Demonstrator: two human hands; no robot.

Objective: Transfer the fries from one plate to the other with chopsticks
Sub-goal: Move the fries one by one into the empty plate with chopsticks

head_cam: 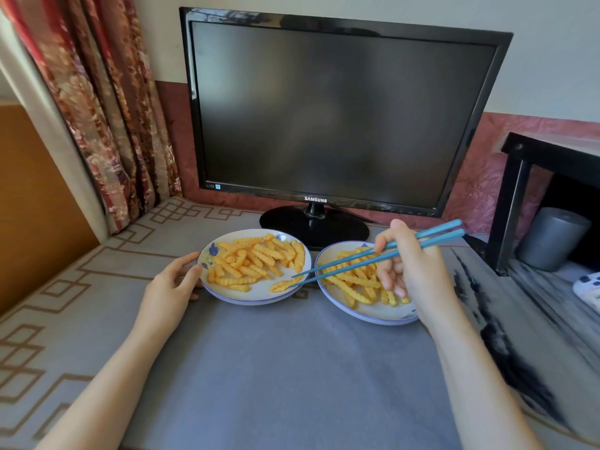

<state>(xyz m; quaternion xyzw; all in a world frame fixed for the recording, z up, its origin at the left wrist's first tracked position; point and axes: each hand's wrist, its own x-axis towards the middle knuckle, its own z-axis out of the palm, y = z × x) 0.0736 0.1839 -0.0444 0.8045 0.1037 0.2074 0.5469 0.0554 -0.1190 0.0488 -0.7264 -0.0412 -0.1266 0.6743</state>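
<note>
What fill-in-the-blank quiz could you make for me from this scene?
The right hand holds two ____ chopsticks.
Their tips reach a fry on the ____ plate.
A monitor stands ____ that plate.
Missing words: blue; left; behind.

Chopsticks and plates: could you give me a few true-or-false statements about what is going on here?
1. The right hand holds the blue chopsticks. True.
2. The chopstick tips are up in the air, away from any food. False: they reach a fry on the left plate.
3. The left hand touches the left plate's rim. True.
4. The right plate is empty. False: it holds fries.
</note>
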